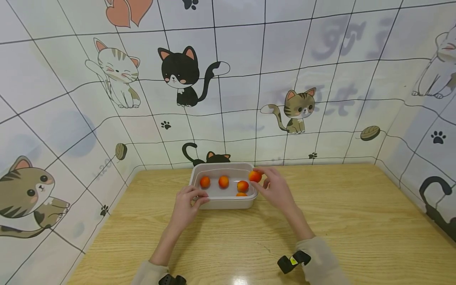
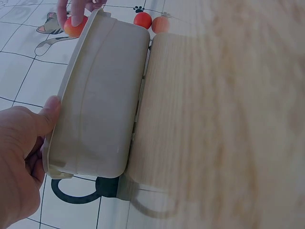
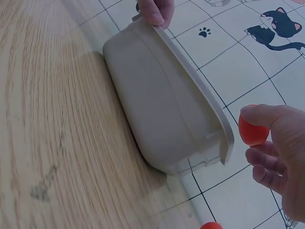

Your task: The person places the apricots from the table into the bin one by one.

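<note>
A pale grey plastic container (image 1: pixel 228 204) stands on the table, with several round orange-red fruits inside, such as the one near its middle (image 1: pixel 223 182). My left hand (image 1: pixel 186 206) grips the container's front left rim, thumb on the outside in the left wrist view. Over the right end of the container, my right hand (image 1: pixel 276 188) pinches one orange-red fruit (image 1: pixel 255 176) between thumb and fingers. In the right wrist view that fruit (image 3: pixel 252 129) is held just off the rim. Another orange-red fruit (image 2: pixel 142 20) lies past the container's right end, hidden behind my right hand in the head view.
The wooden table (image 1: pixel 356 221) extends to both sides and toward me. A wall covering (image 1: pixel 242 91) with cat drawings and grid lines rises right behind the container and along both sides. Black bands with small devices (image 1: pixel 293 261) sit at both sleeves.
</note>
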A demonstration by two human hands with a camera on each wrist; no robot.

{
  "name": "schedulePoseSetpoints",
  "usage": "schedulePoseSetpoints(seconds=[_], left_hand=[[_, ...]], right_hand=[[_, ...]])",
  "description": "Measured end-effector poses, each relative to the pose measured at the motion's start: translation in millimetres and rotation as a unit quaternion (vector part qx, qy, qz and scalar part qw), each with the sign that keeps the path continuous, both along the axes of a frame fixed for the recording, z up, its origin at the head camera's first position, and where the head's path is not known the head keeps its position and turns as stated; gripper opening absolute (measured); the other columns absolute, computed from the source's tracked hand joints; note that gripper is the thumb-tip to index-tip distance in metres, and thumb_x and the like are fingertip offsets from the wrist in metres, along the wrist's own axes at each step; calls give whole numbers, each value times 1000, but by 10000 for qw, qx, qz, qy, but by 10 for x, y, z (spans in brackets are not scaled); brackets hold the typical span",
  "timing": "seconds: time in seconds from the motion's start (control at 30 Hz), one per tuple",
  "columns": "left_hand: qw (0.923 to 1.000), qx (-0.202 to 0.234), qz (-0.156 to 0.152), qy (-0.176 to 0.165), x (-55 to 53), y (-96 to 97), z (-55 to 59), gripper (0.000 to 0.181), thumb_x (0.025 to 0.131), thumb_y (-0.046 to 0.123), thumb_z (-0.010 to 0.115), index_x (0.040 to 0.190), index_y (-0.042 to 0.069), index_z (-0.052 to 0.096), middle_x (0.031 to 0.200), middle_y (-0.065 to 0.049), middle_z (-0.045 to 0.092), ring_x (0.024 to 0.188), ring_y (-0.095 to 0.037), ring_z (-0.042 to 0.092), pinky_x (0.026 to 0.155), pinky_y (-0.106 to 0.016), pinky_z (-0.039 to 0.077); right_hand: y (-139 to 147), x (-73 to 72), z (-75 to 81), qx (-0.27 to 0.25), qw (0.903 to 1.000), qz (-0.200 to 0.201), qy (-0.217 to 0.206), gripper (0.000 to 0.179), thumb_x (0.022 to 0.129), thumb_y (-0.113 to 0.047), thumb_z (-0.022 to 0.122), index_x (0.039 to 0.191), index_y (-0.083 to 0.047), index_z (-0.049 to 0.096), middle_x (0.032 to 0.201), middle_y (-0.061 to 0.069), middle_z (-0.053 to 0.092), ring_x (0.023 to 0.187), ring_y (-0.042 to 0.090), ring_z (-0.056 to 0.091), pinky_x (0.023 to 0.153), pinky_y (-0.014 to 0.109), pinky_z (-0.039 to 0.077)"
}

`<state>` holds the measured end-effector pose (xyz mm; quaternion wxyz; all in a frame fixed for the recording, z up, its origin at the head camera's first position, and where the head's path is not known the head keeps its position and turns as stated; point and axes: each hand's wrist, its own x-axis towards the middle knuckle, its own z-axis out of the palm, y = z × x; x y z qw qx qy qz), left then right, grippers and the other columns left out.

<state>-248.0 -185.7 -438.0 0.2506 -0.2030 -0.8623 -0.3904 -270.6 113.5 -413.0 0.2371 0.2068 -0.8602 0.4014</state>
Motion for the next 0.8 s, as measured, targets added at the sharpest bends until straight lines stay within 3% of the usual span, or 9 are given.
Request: schedulePoseSetpoints(seconds=[0.37,0.57,0.8], left_hand=[[10000,-34,18,27,4,-7,-23,12,78,7,85,82,12,76,84,5,65,84,-18,54,86,-45,35],[9999,-69,6,132,10,0,-29,11,78,8,85,82,12,76,84,5,65,84,-18,54,86,-44,36],[10000,-15,-35,-58,22,-3,-19,9,81,9,84,83,12,76,85,4,65,85,-19,54,89,-44,36]], right_hand=[[-175,8,6,-75,9989,286,-352,46,86,-12,82,129,-10,66,117,12,60,64,15,46,54,24,40],[-187,-24,-60,124,9989,338,-303,48,87,-15,81,132,-9,65,118,10,63,64,13,45,56,24,41],[-165,-22,-82,148,9989,355,-265,43,89,-14,79,130,-9,66,116,11,65,66,14,46,58,25,41]])
